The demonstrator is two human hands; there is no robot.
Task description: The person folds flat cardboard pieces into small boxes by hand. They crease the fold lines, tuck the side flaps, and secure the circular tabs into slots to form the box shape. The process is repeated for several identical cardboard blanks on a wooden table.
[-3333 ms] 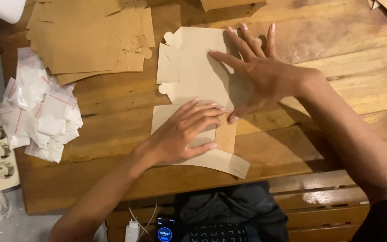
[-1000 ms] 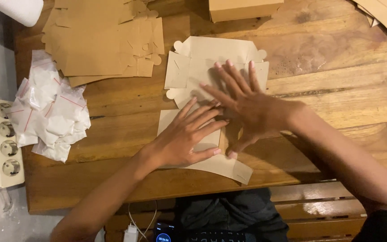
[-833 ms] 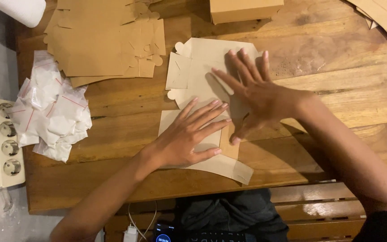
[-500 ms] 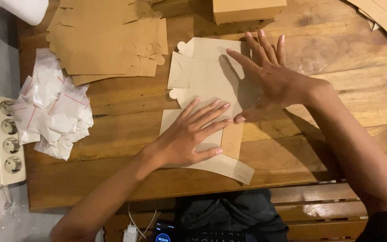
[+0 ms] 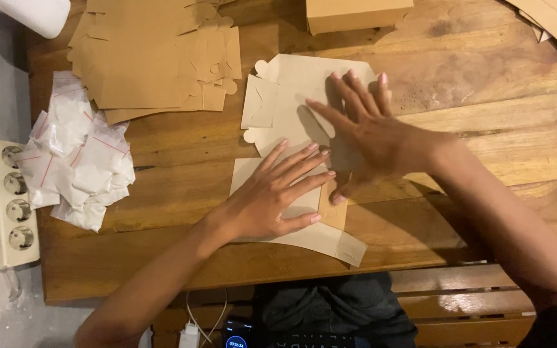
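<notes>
On the wooden worktop (image 5: 485,116), near its near edge, the flat cardboard box blank (image 5: 291,109) was pressed by both hands, left hand (image 5: 272,196) and right hand (image 5: 372,138), released, fingers spread. Uneven pressure could probably shift it and make a crooked crease.

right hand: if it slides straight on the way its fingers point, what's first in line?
The right hand lies flat on the pale cardboard blank, fingers pointing up-left. Past the blank's edge comes bare table, then probably the stack of brown cutouts; the exact line is uncertain.
</notes>
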